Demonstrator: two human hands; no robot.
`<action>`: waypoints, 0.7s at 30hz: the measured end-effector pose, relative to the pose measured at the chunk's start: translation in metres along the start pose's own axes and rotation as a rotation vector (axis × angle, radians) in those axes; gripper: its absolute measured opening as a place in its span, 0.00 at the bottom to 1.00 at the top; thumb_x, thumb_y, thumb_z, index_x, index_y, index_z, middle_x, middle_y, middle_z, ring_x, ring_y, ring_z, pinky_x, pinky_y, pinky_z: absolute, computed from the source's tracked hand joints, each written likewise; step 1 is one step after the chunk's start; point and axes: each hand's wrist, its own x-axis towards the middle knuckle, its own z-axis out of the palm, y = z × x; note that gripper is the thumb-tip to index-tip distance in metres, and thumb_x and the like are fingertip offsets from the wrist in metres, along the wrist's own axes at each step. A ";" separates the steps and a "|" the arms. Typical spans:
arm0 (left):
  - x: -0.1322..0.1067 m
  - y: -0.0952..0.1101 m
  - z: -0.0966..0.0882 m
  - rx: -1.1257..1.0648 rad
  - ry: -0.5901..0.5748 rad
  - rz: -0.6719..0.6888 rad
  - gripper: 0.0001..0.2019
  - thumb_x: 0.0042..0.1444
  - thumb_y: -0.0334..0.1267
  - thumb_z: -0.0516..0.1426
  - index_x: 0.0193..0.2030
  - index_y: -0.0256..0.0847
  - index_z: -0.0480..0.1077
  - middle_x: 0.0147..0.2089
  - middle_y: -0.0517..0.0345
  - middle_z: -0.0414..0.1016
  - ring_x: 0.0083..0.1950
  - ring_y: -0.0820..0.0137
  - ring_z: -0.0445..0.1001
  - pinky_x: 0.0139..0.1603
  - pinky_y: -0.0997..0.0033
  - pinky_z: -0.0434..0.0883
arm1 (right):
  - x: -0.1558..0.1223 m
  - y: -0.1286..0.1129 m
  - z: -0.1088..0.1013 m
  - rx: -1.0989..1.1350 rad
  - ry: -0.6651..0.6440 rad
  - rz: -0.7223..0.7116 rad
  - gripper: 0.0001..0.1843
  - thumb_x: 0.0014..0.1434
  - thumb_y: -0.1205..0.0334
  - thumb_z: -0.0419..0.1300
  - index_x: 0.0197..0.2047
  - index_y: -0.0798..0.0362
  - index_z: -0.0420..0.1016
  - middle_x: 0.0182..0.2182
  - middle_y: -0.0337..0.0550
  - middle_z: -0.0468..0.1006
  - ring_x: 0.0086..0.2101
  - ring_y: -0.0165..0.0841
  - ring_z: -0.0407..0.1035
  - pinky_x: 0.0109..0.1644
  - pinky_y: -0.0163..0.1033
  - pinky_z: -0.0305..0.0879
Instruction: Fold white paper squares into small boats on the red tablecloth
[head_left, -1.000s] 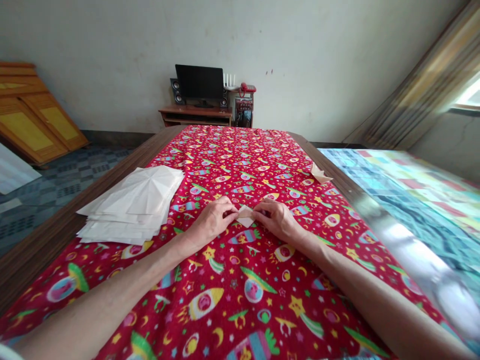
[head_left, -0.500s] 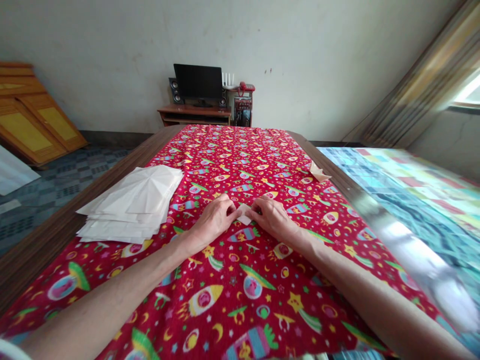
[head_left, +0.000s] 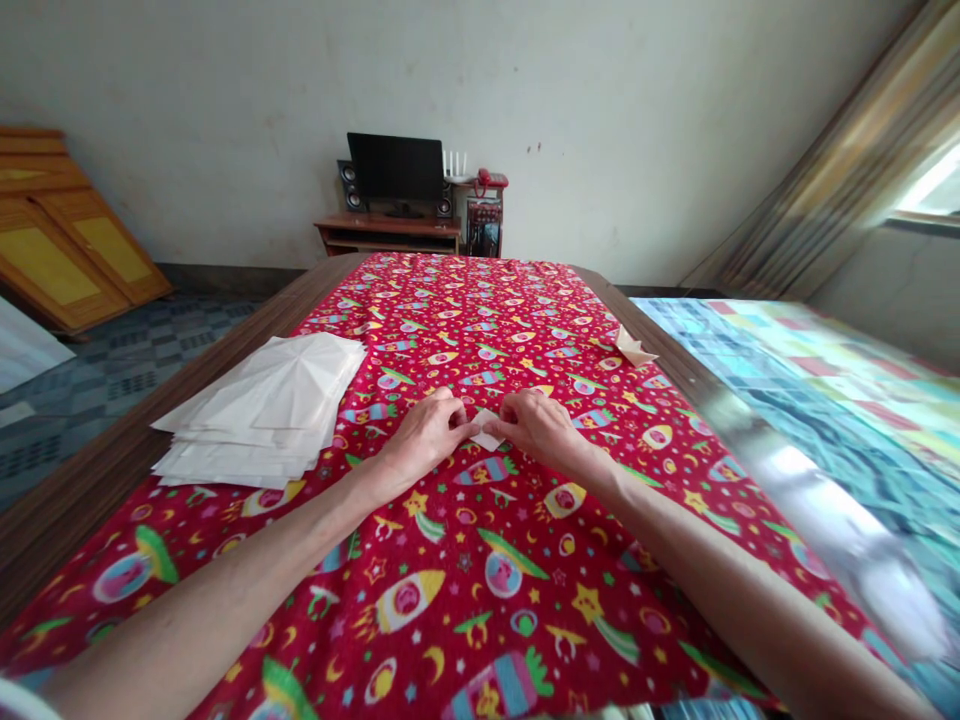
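Between my two hands is a small folded piece of white paper (head_left: pixel 487 434), close to the red patterned cloth. My left hand (head_left: pixel 433 430) pinches its left side between thumb and fingers. My right hand (head_left: pixel 538 428) grips its right side the same way, with the thumb laid on the paper. Part of the paper is hidden behind my fingers. On the left of the cloth lies a stack of creased white paper sheets (head_left: pixel 292 385). Near the right edge sits a folded paper shape (head_left: pixel 634 347) with pointed tips.
The red cloth (head_left: pixel 480 570) covers most of a dark wooden table (head_left: pixel 97 475). Against the far wall stand a monitor (head_left: pixel 396 168), speakers and a red telephone (head_left: pixel 484 180) on a desk. A bed (head_left: pixel 847 400) is to the right, and a wooden cabinet (head_left: pixel 67 230) to the left.
My right thumb has shifted slightly left onto the folded paper. Both hands otherwise stay almost in place, and the view has moved a little.
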 end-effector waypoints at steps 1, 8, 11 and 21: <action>0.000 -0.001 0.001 0.005 0.008 0.011 0.13 0.55 0.42 0.60 0.24 0.39 0.67 0.28 0.62 0.65 0.30 0.73 0.67 0.32 0.73 0.62 | 0.002 -0.001 0.001 -0.011 -0.004 0.007 0.16 0.57 0.46 0.60 0.30 0.52 0.71 0.26 0.38 0.71 0.29 0.28 0.62 0.33 0.34 0.51; -0.002 -0.002 -0.001 -0.042 0.004 -0.019 0.10 0.53 0.39 0.62 0.26 0.38 0.68 0.29 0.62 0.66 0.29 0.73 0.67 0.32 0.74 0.64 | 0.002 0.002 -0.007 0.069 -0.057 -0.023 0.12 0.57 0.53 0.61 0.29 0.52 0.72 0.27 0.37 0.72 0.28 0.27 0.62 0.31 0.33 0.50; -0.007 -0.004 -0.001 -0.040 0.042 0.020 0.09 0.53 0.39 0.62 0.29 0.38 0.68 0.32 0.61 0.66 0.31 0.73 0.68 0.34 0.73 0.66 | -0.003 0.006 -0.007 0.168 -0.037 -0.046 0.06 0.56 0.59 0.61 0.30 0.52 0.73 0.28 0.38 0.73 0.30 0.28 0.64 0.32 0.32 0.53; -0.012 0.008 -0.001 -0.040 0.072 0.088 0.13 0.61 0.46 0.53 0.32 0.40 0.66 0.32 0.57 0.69 0.35 0.68 0.70 0.39 0.70 0.66 | -0.010 -0.009 0.003 0.411 0.114 0.027 0.09 0.54 0.63 0.59 0.24 0.54 0.67 0.20 0.34 0.68 0.22 0.25 0.59 0.27 0.31 0.53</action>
